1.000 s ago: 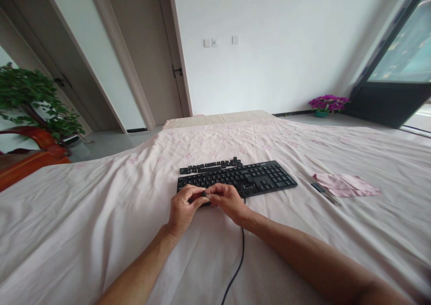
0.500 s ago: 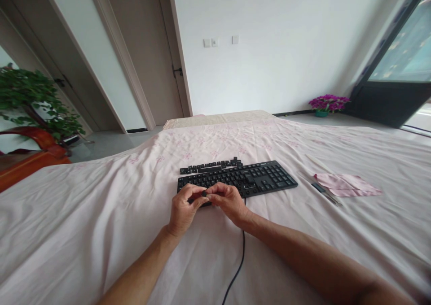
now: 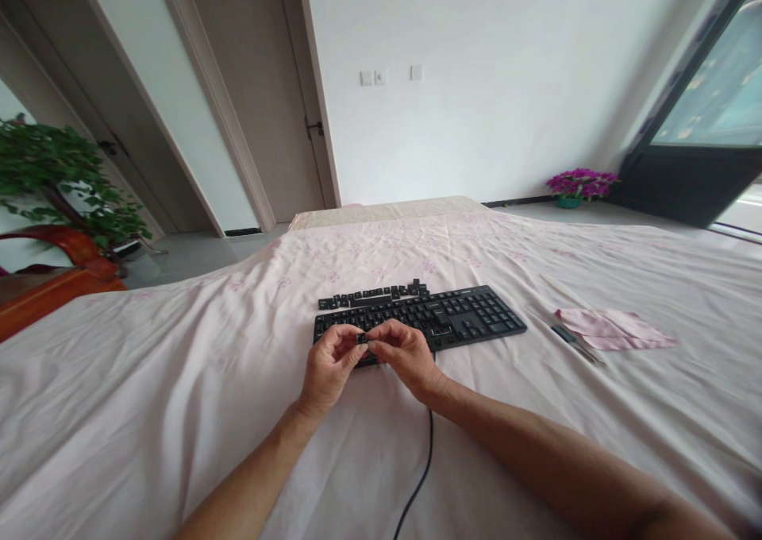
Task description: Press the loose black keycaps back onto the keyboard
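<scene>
A small black keycap (image 3: 362,338) is pinched between the fingertips of my left hand (image 3: 327,365) and my right hand (image 3: 406,356), which meet over the near edge of a black keyboard (image 3: 476,318). Both hands are closed on it, thumbs toward me. Part of the keyboard's left half is hidden under my fingers. Just beyond the keyboard lies an uneven row of loose black keycaps (image 3: 372,301), with a long bar-shaped one among them. A gap without caps shows on the keyboard near my right knuckles.
A pink cloth (image 3: 613,328) lies to the right, beside thin tools (image 3: 580,345) with a dark part. The keyboard's black cable (image 3: 425,460) runs toward me over the pale floral bedsheet-like cover (image 3: 238,349). A wooden armrest (image 3: 65,258) stands at far left.
The keycap has turned between my fingertips, and its face shows more now. My hands have shifted only slightly; the keyboard and loose keycaps stay in place.
</scene>
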A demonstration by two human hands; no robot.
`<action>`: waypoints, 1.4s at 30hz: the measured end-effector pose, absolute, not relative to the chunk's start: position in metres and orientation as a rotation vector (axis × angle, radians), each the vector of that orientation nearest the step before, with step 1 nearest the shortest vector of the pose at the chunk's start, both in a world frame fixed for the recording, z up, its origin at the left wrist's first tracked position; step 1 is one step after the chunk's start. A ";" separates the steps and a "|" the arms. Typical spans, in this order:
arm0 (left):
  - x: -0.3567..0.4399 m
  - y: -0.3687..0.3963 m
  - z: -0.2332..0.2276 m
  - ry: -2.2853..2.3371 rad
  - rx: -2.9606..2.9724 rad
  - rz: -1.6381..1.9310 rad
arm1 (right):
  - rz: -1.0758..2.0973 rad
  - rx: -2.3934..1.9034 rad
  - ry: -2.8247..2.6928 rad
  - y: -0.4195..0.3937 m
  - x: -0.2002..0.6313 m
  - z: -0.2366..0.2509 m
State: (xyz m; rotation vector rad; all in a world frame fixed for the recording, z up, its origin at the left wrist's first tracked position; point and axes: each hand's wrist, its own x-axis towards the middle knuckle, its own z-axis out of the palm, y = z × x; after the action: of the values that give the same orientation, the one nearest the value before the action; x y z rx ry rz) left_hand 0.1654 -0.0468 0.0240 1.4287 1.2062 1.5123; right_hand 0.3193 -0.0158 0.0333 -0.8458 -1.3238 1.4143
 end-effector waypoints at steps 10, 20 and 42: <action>0.163 -0.045 0.029 1.046 1.112 1.457 | 1.454 -0.773 -1.279 -0.019 0.317 0.034; 0.158 -0.041 0.028 0.961 0.938 1.443 | 1.404 -0.734 -1.335 -0.022 0.320 0.037; 0.156 -0.039 0.026 0.970 0.998 1.501 | 1.600 -0.757 -1.211 -0.032 0.317 0.044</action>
State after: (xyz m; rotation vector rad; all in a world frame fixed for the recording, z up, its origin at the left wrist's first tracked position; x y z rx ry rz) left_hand 0.1556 -0.0395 0.0260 0.9979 0.9696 1.5012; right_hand 0.3174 -0.0323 0.0442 -0.7568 -1.2114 1.5998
